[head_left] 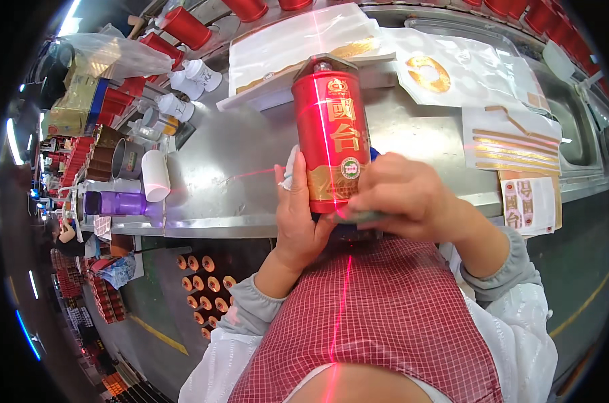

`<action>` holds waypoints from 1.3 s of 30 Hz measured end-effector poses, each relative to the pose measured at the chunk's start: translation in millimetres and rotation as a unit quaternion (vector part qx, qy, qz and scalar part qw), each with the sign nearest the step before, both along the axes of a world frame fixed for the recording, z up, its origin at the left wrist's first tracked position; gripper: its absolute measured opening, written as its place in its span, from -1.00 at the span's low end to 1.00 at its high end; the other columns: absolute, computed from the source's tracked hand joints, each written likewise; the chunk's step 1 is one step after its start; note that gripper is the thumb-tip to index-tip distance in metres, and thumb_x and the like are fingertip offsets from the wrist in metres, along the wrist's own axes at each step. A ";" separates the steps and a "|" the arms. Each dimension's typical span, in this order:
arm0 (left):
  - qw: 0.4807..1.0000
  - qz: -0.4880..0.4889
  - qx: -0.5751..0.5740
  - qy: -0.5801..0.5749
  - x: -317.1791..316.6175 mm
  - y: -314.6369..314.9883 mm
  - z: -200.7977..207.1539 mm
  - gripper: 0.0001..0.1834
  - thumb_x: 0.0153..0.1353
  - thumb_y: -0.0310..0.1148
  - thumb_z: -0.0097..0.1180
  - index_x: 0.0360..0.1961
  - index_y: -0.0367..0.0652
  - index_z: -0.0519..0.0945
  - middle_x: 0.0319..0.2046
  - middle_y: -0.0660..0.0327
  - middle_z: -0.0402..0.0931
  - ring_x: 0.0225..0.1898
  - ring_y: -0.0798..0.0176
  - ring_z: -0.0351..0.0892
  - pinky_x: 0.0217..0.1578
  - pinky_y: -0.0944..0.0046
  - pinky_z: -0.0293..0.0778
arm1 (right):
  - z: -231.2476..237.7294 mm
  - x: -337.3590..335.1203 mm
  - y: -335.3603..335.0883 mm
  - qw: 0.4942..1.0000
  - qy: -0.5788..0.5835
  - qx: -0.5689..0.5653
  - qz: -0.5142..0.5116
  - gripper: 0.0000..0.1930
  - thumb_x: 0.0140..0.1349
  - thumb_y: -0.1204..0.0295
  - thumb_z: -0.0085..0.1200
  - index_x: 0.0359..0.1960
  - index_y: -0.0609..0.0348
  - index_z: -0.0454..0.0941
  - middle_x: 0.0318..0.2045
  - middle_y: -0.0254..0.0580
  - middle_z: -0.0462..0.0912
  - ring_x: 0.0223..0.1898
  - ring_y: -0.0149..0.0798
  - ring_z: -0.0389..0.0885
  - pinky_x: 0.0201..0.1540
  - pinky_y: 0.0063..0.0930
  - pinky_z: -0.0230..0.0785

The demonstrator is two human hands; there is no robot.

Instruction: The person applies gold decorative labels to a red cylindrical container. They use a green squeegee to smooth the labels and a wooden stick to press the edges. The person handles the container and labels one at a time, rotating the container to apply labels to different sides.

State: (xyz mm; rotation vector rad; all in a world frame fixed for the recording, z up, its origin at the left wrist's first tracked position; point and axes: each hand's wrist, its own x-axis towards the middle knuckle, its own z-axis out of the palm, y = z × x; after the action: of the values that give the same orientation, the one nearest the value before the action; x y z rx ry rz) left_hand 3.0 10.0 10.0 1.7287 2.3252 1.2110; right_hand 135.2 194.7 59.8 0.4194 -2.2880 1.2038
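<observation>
A red cylindrical bottle (pixel 328 121) with gold lettering, a gold band near its base and a small round white-and-green sticker leans on the metal bench in front of me. My left hand (pixel 297 218) is closed round its lower left side, with a white wrap on one finger. Curled fingers of my right hand (pixel 405 195) are at the bottle's lower right edge. A small grey-green piece (pixel 361 217) shows under them, too blurred to name. A red laser line runs down the bottle and my checked apron.
White sheets with gold decals (pixel 428 74) lie at the back; gold strips (pixel 516 149) lie on the right. A white roll (pixel 156 176), a purple container (pixel 119 203) and white bottles (pixel 203 74) stand left. A sink (pixel 576 121) is at far right.
</observation>
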 end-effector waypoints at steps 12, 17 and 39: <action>0.999 0.014 0.017 0.031 1.8 2.0 2.4 -0.01 0.21 0.09 0.15 0.38 -0.47 0.04 0.30 -0.22 0.22 0.32 -0.16 0.25 0.35 -0.02 0.02 | -6.7 -6.9 5.1 0.996 0.038 0.006 -0.083 -0.89 0.00 0.51 0.22 -0.39 0.09 0.58 -0.42 -0.18 0.56 -0.29 -0.05 0.55 -0.24 -0.26 0.38; 0.999 0.011 0.035 -0.014 2.0 2.6 -2.8 -0.01 0.21 0.09 0.16 0.38 -0.45 0.04 0.30 -0.20 0.22 0.32 -0.12 0.26 0.27 0.10 0.20 | -26.7 -18.8 28.6 0.969 0.067 0.045 -0.235 -0.79 -0.03 0.47 0.27 -0.31 0.10 0.59 -0.39 -0.19 0.55 -0.26 -0.03 0.54 -0.18 -0.24 0.40; 0.999 0.003 0.027 -0.031 6.1 0.3 3.4 -0.04 0.20 -0.04 0.21 0.38 -0.46 0.02 0.28 -0.34 0.17 0.33 -0.32 0.18 0.34 -0.13 -0.02 | -7.6 -5.4 2.8 0.995 0.057 0.022 -0.082 -0.79 -0.05 0.53 0.29 -0.33 0.12 0.60 -0.43 -0.21 0.56 -0.36 -0.14 0.53 -0.31 -0.35 0.36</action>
State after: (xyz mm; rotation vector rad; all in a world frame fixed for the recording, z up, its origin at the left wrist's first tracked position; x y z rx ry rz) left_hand 9.1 10.4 13.4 1.6756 2.2862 1.3212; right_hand 129.8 197.5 52.2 0.3003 -2.2075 1.0240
